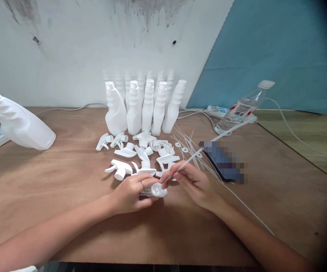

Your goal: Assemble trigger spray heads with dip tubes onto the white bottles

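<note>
My left hand is closed around a white trigger spray head, its round collar opening turned up toward me. Between the thumb and fingers of my right hand is a thin white dip tube, slanting up and to the right. The tube's lower end is close to the collar; whether it touches cannot be made out. Just beyond my hands lie several loose trigger spray heads. More thin tubes and small white washers are scattered to their right.
Several white bottles without tops stand by the wall. A bottle fitted with a spray head leans at the far left. On the right are a clear water bottle, a blurred phone and cables. The table's front edge runs below my arms.
</note>
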Demonstrator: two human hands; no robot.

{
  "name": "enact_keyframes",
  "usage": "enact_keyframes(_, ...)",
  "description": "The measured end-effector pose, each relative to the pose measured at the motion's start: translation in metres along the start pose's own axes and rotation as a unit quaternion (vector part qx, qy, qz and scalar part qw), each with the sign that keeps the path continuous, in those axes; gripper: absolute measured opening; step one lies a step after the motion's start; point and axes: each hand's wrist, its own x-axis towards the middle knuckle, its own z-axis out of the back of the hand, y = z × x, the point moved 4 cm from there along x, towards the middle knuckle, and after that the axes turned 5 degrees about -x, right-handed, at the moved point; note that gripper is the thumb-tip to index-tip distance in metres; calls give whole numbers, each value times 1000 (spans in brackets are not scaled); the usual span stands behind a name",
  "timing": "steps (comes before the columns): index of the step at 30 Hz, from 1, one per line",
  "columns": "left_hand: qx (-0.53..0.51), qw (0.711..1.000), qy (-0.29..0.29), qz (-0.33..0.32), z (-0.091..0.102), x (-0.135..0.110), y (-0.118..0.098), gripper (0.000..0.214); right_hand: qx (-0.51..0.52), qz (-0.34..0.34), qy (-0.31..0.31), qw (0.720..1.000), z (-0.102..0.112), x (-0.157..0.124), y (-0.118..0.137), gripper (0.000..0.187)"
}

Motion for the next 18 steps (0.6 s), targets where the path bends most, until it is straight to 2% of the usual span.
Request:
enact_keyframes(5, -2, 1000, 6, 1, -2, -1, 4, 40, -21, 5, 3, 1000, -2, -3, -8, 18)
enact_keyframes(10, 3, 1000, -1, -8, -1, -1, 3, 41, -28, 16, -7, 999, -1, -3, -6, 16)
enact_keyframes(18, 10, 1000, 9, 12, -1, 0, 1, 39, -153, 47, 20, 987, -6, -3, -2, 15)
